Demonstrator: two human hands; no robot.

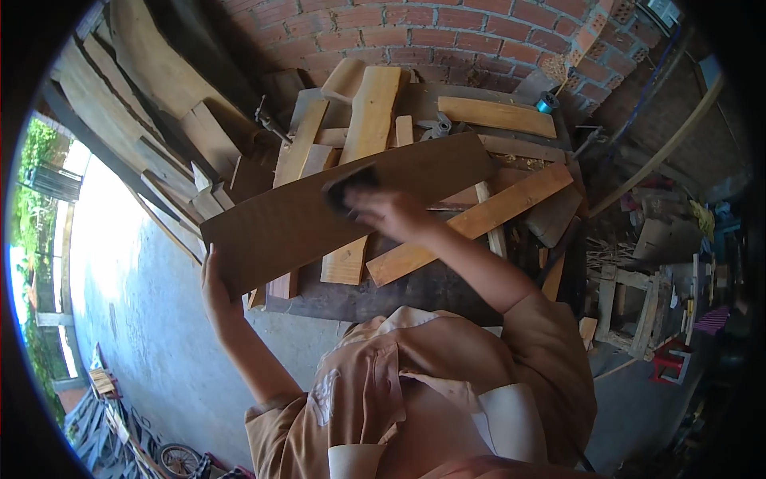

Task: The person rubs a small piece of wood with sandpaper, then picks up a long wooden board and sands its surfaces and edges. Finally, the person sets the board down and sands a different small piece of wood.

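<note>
My left hand (214, 281) grips the lower left end of a long dark brown wooden board (279, 219), which lies aslant over other wood on the workbench. At the board's middle, my right hand (395, 214) is slightly blurred, its fingers pressing a small black pad (345, 190) against the face of the board. The pad looks like sandpaper, but its exact kind is hard to make out. Beneath and beside the board lie a pale plank (371, 112) and an orange-brown plank (479, 223).
Under the wood stands a dark workbench (315, 307) against a brick wall (447, 36). Another plank (499, 116) and a blue spool (547, 102) lie at its back right. Tall slabs (152, 56) lean at the left. A wooden frame (634, 311) stands on the right.
</note>
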